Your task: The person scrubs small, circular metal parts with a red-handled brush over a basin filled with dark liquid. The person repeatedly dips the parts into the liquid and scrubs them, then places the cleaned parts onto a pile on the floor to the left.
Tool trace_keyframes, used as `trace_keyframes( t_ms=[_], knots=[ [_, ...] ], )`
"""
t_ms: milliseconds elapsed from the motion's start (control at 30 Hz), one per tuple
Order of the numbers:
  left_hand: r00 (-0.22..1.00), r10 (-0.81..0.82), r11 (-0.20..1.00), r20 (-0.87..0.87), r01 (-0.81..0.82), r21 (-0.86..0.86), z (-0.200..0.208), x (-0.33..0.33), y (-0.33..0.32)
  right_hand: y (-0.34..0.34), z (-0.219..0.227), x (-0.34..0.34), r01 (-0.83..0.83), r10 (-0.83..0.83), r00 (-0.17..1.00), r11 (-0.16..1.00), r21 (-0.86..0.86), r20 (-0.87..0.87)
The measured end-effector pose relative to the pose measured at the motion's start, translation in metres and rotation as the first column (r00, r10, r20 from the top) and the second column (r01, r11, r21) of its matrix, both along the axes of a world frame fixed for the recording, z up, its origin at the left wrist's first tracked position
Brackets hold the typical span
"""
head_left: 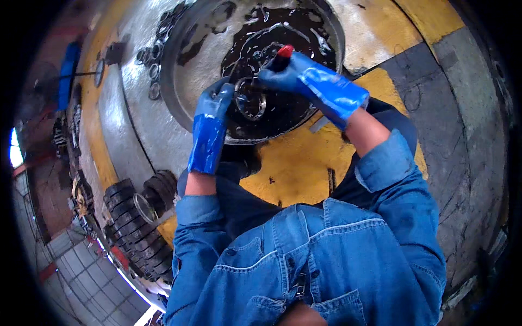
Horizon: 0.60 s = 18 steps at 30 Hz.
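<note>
Risk: the oily metal ring (251,104) may slip from the wet gloves back into the black liquid
Left hand (217,100): fingers closed on the ring's left edge, holding it above the round basin (179,81)
Right hand (296,73): clenched around a red-tipped brush (281,56), its end at the ring

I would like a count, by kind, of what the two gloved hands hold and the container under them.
Blue rubber gloves: 2, left hand, right hand
Shiny metal ring in the left grip: 1
Dark tool with red tip in the right grip: 1
Round metal basin of dark oily liquid: 1
Total: 5
</note>
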<state>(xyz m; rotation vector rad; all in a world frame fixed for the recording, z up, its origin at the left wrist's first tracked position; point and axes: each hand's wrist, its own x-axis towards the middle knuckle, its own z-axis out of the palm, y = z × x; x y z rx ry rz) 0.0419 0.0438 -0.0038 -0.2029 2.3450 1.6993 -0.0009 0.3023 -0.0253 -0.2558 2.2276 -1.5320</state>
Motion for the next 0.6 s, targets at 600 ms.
trace_keyframes(
  t_ms=[600],
  knots=[
    [0.628,-0.667,0.435,0.402,0.766,-0.474,0.017,-0.074,0.020,-0.003,-0.001,0.028,-0.220,0.217,0.972,0.975,0.027,0.092]
  ],
)
